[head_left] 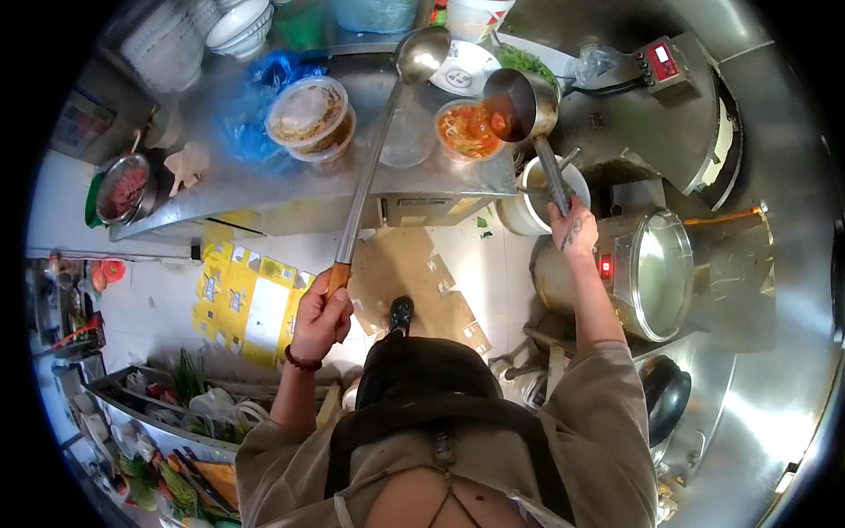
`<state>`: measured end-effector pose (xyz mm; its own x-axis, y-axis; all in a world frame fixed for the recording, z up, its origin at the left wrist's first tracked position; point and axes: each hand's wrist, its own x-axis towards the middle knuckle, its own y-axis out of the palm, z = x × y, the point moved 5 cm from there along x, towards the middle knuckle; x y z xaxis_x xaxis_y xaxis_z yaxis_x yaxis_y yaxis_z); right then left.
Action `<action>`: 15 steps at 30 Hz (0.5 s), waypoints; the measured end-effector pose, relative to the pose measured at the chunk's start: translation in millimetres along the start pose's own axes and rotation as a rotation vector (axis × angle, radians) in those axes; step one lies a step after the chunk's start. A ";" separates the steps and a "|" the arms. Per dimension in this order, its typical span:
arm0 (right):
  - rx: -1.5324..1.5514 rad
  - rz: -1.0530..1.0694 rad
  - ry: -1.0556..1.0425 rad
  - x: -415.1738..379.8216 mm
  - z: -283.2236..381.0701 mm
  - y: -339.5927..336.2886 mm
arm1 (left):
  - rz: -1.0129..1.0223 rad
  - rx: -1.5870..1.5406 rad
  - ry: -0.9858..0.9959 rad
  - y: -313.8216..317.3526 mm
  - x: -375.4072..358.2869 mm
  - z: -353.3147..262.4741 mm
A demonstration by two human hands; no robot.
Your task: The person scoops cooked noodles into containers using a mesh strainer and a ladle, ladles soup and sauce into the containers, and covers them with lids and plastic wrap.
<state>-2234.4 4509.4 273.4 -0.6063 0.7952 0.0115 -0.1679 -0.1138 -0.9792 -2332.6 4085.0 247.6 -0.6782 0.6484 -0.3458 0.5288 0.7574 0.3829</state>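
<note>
My left hand [320, 319] is closed round the wooden handle end of a long metal ladle [364, 198]. The ladle's bowl is raised over the back of the steel counter. In my right hand [574, 229] is the handle of a small saucepan [539, 107]. The pan is tilted left over a round plastic tub [458, 136], with red food at its lip. Reddish, soupy food with pale strips fills the tub. A clear lid [405, 139] lies left of it, partly behind the ladle. Farther left, two lidded tubs [308, 114] are stacked.
A blue plastic bag [268, 84] and a bowl of meat [128, 187] are on the left. A white bucket [576, 180] stands beside the counter, with a large steel pot [662, 273] to its right. Flattened cardboard [409, 268] covers part of the floor.
</note>
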 end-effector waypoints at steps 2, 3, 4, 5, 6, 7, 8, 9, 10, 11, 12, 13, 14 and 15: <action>-0.028 0.002 -0.006 3.3 5.5 1.1 | -0.014 -0.020 -0.046 0.1 3.4 1.0; -0.041 0.005 -0.009 4.5 6.7 3.1 | -0.036 0.012 -0.065 1.0 4.6 0.7; -0.069 -0.024 -0.031 5.7 8.7 4.2 | -0.027 0.009 -0.064 0.1 6.8 0.9; -0.098 -0.053 -0.052 5.9 9.5 5.0 | -0.016 0.005 -0.064 -0.5 8.6 2.3; -0.126 -0.081 -0.073 5.8 10.8 5.5 | -0.005 0.002 -0.064 -0.7 10.2 3.3; -0.145 -0.076 -0.068 6.6 10.9 6.3 | -0.005 0.005 -0.062 -0.3 11.6 2.6; -0.163 -0.071 -0.064 7.6 12.5 5.0 | -0.005 0.008 -0.059 1.0 12.4 1.0; -0.180 -0.067 -0.060 8.1 13.2 5.1 | -0.005 0.013 -0.056 1.8 12.9 -0.2; -0.179 -0.075 -0.065 8.5 12.7 5.7 | -0.014 0.025 -0.061 1.6 13.3 -0.4; -0.178 -0.085 -0.071 9.5 11.4 5.6 | -0.023 0.036 -0.063 1.9 14.0 -0.5; -0.177 -0.095 -0.077 10.5 10.6 5.2 | -0.032 0.047 -0.066 1.9 14.5 -0.4; -0.179 -0.088 -0.074 11.4 9.8 5.4 | -0.028 0.042 -0.073 1.8 15.0 0.5; -0.180 -0.082 -0.070 12.2 9.1 5.1 | -0.024 0.039 -0.079 1.1 15.5 1.7; -0.181 -0.076 -0.064 12.2 8.5 4.4 | -0.020 0.036 -0.086 0.8 15.7 2.9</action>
<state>-2249.2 4513.5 270.9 -0.6464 0.7572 0.0943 -0.0767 0.0586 -0.9953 -2341.3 4096.0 239.9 -0.6430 0.6364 -0.4261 0.5348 0.7714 0.3450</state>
